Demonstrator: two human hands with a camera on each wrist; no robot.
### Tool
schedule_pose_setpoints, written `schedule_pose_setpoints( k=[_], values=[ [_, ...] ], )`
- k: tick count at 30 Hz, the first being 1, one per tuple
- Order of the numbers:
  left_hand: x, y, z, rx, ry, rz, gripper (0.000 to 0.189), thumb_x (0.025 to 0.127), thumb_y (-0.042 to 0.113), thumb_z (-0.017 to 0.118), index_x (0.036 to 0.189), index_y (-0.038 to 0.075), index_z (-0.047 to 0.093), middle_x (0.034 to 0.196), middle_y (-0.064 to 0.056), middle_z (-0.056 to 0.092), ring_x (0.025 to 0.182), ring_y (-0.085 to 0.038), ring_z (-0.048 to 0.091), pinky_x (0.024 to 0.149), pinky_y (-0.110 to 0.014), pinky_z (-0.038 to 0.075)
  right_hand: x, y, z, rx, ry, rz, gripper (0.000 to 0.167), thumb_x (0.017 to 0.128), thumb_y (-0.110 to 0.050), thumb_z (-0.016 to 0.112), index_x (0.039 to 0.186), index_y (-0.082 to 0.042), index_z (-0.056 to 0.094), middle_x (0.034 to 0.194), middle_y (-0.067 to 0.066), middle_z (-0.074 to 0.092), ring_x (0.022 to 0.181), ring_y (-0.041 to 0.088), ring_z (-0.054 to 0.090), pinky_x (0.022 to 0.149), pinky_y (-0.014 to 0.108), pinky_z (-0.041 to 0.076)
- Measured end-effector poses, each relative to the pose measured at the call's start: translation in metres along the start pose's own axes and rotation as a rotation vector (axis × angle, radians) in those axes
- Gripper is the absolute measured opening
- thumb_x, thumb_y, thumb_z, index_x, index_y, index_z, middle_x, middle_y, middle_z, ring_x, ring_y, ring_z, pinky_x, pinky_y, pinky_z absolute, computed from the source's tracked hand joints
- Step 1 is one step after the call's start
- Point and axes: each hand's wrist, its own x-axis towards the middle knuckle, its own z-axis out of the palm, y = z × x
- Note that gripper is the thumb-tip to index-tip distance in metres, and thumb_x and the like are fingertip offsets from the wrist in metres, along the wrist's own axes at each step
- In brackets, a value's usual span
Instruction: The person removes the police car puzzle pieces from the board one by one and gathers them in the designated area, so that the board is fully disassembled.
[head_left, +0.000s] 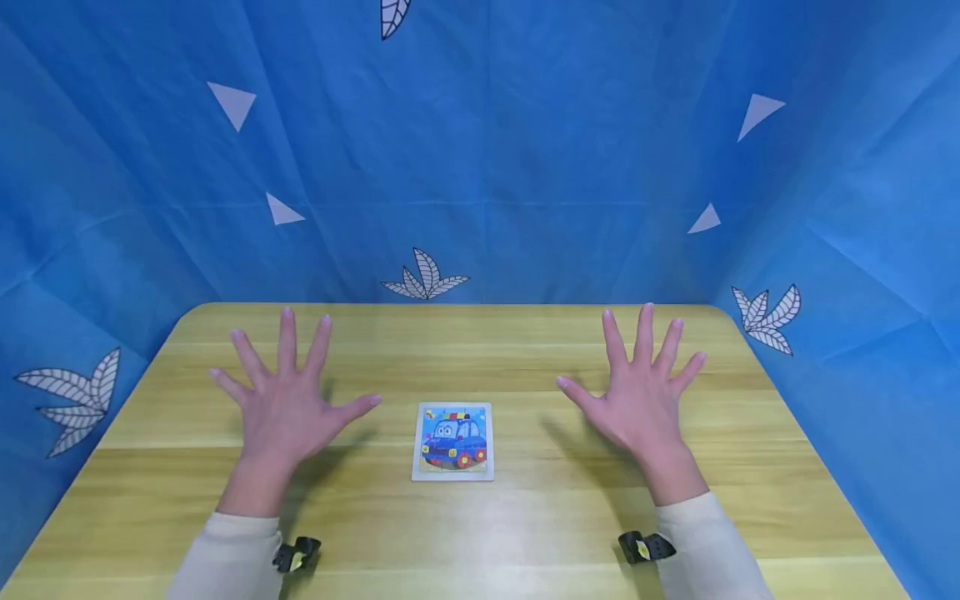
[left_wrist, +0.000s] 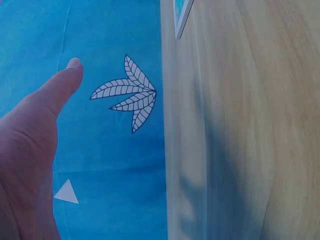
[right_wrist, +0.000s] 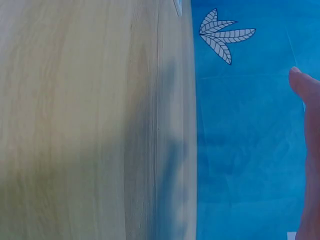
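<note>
A small square picture puzzle (head_left: 453,442) with a white frame lies flat near the middle of the table, showing a blue cartoon police car with red wheels. To its left my left hand (head_left: 285,412) is held above the table, fingers spread wide and the thumb pointing toward the puzzle. My right hand (head_left: 637,404) hovers on the other side in a mirrored pose, its fingers also spread. Neither hand holds or touches anything. In the left wrist view the thumb (left_wrist: 65,82) shows, with a corner of the puzzle (left_wrist: 183,15) at the top.
The light wooden table (head_left: 480,533) has rounded far corners. Behind it and along both sides hangs a blue cloth (head_left: 562,150) printed with white leaves and triangles. A black strap with a small device (head_left: 297,555) sits at the left wrist, and another strap (head_left: 647,547) at the right.
</note>
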Motion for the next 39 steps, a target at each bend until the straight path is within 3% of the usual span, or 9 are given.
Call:
schedule_pose_setpoints(
  k=[12, 17, 24, 31, 35, 39],
  values=[
    [-0.004, 0.006, 0.006, -0.127, 0.01, -0.039, 0.125, 0.069, 0.092, 0.052, 0.162, 0.027, -0.001, 0.16, -0.005, -0.028, 0.135, -0.044, -0.036, 0.092, -0.073, -0.023, 0.005, -0.011, 0.004, 0.096, 0.018, -0.052, 0.106, 0.08, -0.079, 0.057, 0.162, -0.029, 0.013, 0.164, 0.008, -0.018, 0.144, 0.038, -0.026, 0.1, 0.069, -0.02],
    [-0.007, 0.015, 0.012, -0.181, 0.019, -0.062, 0.127, 0.068, 0.089, 0.058, 0.162, 0.026, 0.002, 0.163, -0.009, -0.021, 0.14, -0.048, -0.026, 0.097, -0.077, -0.013, 0.009, -0.025, 0.013, 0.163, 0.063, -0.119, 0.103, 0.079, -0.076, 0.062, 0.161, -0.029, 0.02, 0.165, 0.013, -0.002, 0.147, 0.041, -0.008, 0.104, 0.07, -0.003],
    [-0.01, 0.03, 0.023, -0.257, 0.032, -0.06, 0.125, 0.069, 0.076, 0.073, 0.163, 0.022, 0.011, 0.165, -0.012, -0.011, 0.144, -0.05, -0.013, 0.102, -0.076, 0.001, 0.016, -0.053, 0.027, 0.294, 0.099, -0.217, 0.095, 0.08, -0.068, 0.067, 0.158, -0.027, 0.031, 0.157, 0.015, 0.02, 0.139, 0.037, 0.02, 0.099, 0.06, 0.019],
    [-0.016, 0.04, 0.039, -0.361, 0.027, -0.08, 0.12, 0.069, 0.067, 0.081, 0.162, 0.024, 0.018, 0.165, -0.012, -0.002, 0.141, -0.053, 0.009, 0.097, -0.076, 0.016, 0.02, -0.079, 0.047, 0.532, 0.043, -0.319, 0.083, 0.084, -0.049, 0.075, 0.154, -0.024, 0.039, 0.15, 0.012, 0.032, 0.124, 0.031, 0.038, 0.097, 0.054, 0.031],
    [-0.02, 0.046, 0.048, -0.424, -0.008, -0.082, 0.116, 0.07, 0.061, 0.083, 0.161, 0.022, 0.023, 0.164, -0.015, 0.006, 0.136, -0.052, 0.02, 0.097, -0.073, 0.026, 0.021, -0.09, 0.057, 0.63, -0.019, -0.352, 0.077, 0.085, -0.044, 0.076, 0.152, -0.023, 0.043, 0.143, 0.006, 0.041, 0.127, 0.025, 0.041, 0.098, 0.052, 0.037],
    [-0.024, 0.053, 0.054, -0.521, -0.073, -0.078, 0.111, 0.072, 0.055, 0.085, 0.159, 0.016, 0.029, 0.16, -0.02, 0.012, 0.137, -0.05, 0.025, 0.098, -0.068, 0.033, 0.023, -0.099, 0.066, 0.745, -0.101, -0.378, 0.073, 0.084, -0.039, 0.08, 0.148, -0.021, 0.049, 0.135, 0.005, 0.048, 0.121, 0.027, 0.049, 0.095, 0.051, 0.043]
  ],
)
